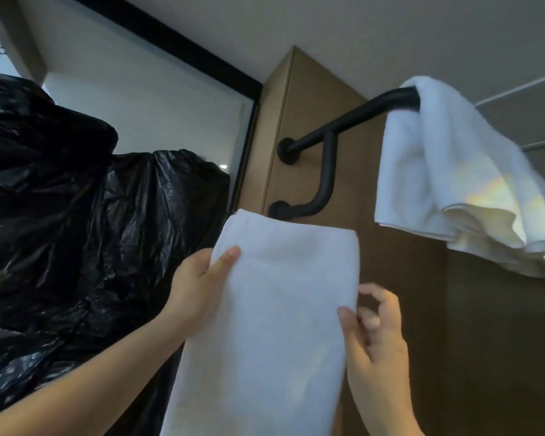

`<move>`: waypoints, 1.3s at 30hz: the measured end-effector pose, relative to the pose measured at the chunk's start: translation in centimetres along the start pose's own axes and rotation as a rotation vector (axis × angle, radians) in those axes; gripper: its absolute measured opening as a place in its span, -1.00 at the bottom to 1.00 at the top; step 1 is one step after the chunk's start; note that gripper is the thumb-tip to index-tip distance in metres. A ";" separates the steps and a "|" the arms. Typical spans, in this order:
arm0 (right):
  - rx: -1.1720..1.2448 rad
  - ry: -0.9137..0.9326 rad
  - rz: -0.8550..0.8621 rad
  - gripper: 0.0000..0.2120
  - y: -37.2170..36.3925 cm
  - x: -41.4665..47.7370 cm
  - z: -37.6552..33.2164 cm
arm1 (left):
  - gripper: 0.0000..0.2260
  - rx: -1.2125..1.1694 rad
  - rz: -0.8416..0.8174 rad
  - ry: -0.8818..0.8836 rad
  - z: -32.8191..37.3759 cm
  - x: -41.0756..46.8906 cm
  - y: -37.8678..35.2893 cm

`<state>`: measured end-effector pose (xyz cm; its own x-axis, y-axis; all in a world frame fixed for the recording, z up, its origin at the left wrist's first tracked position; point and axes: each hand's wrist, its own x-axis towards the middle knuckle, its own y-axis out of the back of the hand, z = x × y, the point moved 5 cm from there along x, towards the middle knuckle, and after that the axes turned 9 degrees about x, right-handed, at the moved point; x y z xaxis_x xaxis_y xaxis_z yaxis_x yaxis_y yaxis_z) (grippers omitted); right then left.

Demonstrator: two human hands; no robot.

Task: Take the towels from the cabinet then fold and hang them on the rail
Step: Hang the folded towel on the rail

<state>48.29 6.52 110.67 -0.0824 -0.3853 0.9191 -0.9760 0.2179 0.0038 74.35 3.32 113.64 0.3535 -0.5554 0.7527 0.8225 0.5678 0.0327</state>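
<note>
The folded towel is held upright in the air, just below and in front of the black rail, its top edge near the rail's lower mount. The left hand pinches its upper left edge, thumb across the front and fingers behind. The right hand has only its thumb on the right edge, with the fingers loosely curled beside the cloth and not gripping it.

With one real grip, the fold could fall open or sag on the right as the towel is lifted. The other towel already hangs bunched over the rail's far end. Sliding the new one along could drag it crooked or pull it off. The free stretch of rail is partly taken by its downward brace, so the towel may catch there. The black bags crowd the left elbow.
</note>
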 end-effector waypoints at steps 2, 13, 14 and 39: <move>-0.147 0.139 -0.020 -0.84 -0.5 1.9 -2.1 | -0.56 0.020 0.022 -0.036 0.8 1.9 0.1; -0.765 0.413 -0.123 -0.57 -3.0 12.8 -11.5 | -0.60 -0.172 0.088 -0.080 6.5 13.1 -2.1; -0.826 0.432 -0.127 -0.56 -3.2 13.8 -12.1 | -0.60 -0.190 0.081 -0.069 6.9 14.0 -2.6; -1.442 0.544 0.160 -0.57 -3.9 27.5 -13.9 | -0.47 0.097 0.142 -0.080 13.3 26.3 -10.0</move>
<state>52.58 7.49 141.43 0.2298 0.0171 0.9731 0.0773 0.9964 -0.0357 69.52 -8.85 141.89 0.4230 -0.4177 0.8041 0.7190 0.6948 -0.0173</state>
